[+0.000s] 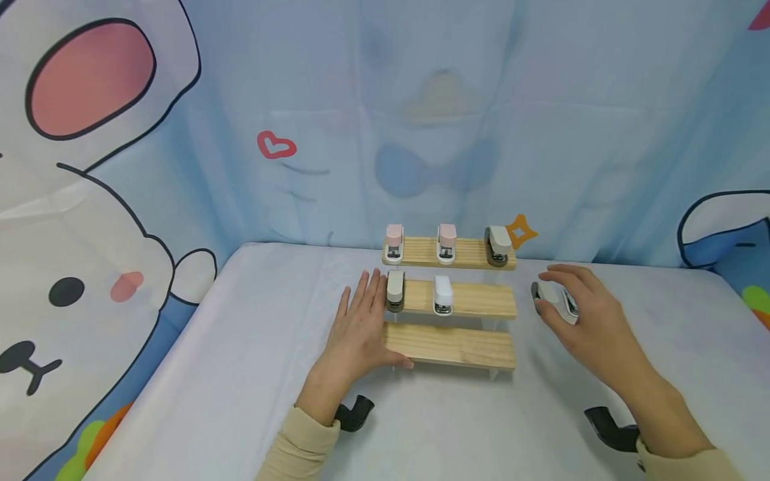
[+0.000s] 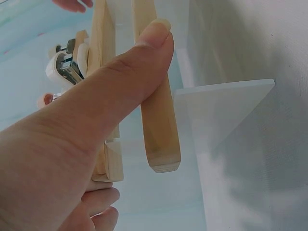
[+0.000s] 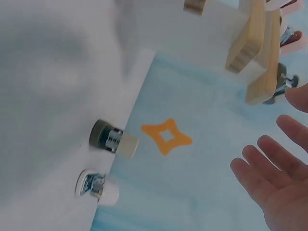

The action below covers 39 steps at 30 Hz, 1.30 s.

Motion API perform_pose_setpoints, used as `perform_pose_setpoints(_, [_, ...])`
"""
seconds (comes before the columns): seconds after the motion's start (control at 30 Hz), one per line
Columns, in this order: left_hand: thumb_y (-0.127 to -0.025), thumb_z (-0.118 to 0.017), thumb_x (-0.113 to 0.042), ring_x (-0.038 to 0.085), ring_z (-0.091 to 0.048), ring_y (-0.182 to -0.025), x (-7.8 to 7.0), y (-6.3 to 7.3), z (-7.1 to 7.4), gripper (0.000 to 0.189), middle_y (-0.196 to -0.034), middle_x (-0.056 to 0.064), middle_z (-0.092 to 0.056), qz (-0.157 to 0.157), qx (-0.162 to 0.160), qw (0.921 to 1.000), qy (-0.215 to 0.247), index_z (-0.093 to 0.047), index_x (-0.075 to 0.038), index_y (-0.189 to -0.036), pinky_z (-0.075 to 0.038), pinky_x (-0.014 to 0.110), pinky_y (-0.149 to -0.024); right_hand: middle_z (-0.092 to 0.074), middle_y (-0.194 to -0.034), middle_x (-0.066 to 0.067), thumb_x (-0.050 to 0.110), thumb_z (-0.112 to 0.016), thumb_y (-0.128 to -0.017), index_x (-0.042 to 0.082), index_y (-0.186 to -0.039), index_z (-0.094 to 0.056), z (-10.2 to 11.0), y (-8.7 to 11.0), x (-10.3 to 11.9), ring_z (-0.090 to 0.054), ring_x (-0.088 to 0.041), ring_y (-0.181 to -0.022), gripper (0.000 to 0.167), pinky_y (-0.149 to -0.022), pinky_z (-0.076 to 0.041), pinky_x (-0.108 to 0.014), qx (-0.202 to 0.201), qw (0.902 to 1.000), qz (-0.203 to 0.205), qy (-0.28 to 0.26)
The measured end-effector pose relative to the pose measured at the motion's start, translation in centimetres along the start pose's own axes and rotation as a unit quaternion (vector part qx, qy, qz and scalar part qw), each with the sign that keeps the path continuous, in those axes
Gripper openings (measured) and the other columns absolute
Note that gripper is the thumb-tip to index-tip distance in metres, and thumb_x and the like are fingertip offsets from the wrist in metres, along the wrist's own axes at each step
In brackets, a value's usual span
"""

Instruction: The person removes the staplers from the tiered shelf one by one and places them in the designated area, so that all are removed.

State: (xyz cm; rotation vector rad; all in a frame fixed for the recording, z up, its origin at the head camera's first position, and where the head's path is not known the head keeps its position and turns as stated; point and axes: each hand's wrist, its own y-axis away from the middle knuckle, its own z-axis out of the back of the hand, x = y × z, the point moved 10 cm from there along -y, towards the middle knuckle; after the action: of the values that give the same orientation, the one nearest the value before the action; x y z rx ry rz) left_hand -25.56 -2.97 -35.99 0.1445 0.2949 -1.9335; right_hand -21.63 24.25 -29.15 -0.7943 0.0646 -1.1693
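My left hand point(image 1: 359, 337) rests against the left end of a three-tier wooden shelf point(image 1: 451, 344), its fingers straight. In the left wrist view, the thumb point(image 2: 130, 67) lies across the bottom board point(image 2: 161, 130). My right hand point(image 1: 592, 327) is held over the table right of the shelf, fingers spread and gently bent. Under it are a small cream-and-dark-grey stapler point(image 3: 113, 137) and a white stapler point(image 3: 98, 187), both apart from the hand in the right wrist view. A cream-and-grey stapler point(image 1: 395, 290) and a white one point(image 1: 442, 295) stand on the middle board.
On the top board stand two pink-and-white staplers point(image 1: 394, 243) point(image 1: 446, 243) and a cream-and-grey one point(image 1: 498, 246). Clear supports point(image 2: 226, 106) hold the boards up. A white cloth covers the table point(image 1: 240, 374); a blue printed curtain point(image 1: 337, 80) hangs behind it.
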Motion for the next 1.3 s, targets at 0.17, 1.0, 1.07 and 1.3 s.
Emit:
perform_pose_setpoints(0.17, [-0.053,-0.090,-0.063,0.029,-0.006,-0.156,0.0,0.0,0.1,0.145,-0.167,0.014,-0.011,0.000,-0.002,1.0000,-0.002,-0.012,-0.002,-0.159,-0.011,0.053,-0.125,-0.058,-0.127,-0.020,0.000,-0.077,-0.080,-0.003,-0.121,-0.062,-0.3,0.0,1.7,-0.055,-0.038,-0.117,0.044,-0.086,-0.047,-0.050,-0.007,0.9998,0.020,-0.005])
perform_pose_setpoints(1.0, [-0.052,-0.092,-0.061,0.027,-0.003,-0.156,0.0,0.0,0.0,0.146,-0.167,0.014,-0.011,0.005,0.000,0.9999,0.010,-0.011,-0.002,-0.159,-0.009,0.052,-0.126,-0.059,-0.127,-0.012,0.003,-0.078,-0.081,0.000,-0.117,-0.064,-3.5,-1.3,7.5,-0.063,-0.030,-0.110,0.039,-0.082,-0.052,-0.038,0.009,0.9931,0.105,-0.052])
perform_pose_setpoints(1.07, [-0.052,-0.091,-0.061,0.027,-0.004,-0.156,0.1,0.0,0.0,0.146,-0.167,0.013,-0.011,0.006,0.000,0.9999,0.009,-0.011,-0.002,-0.159,-0.009,0.051,-0.126,-0.059,-0.127,-0.014,0.003,-0.078,-0.081,-0.001,-0.117,-0.064,-3.8,-1.5,8.0,-0.063,-0.030,-0.109,0.039,-0.084,-0.052,-0.040,0.010,0.9919,0.113,-0.058])
perform_pose_setpoints(1.3, [-0.053,-0.091,-0.062,0.027,-0.004,-0.156,0.0,-0.1,-0.1,0.145,-0.167,0.013,-0.011,0.005,0.000,1.0000,0.007,-0.011,-0.002,-0.159,-0.009,0.051,-0.126,-0.059,-0.126,-0.014,0.004,-0.078,-0.081,-0.001,-0.119,-0.062,-4.9,-1.9,8.8,-0.063,-0.030,-0.109,0.041,-0.084,-0.055,-0.043,0.016,0.9905,0.118,-0.070])
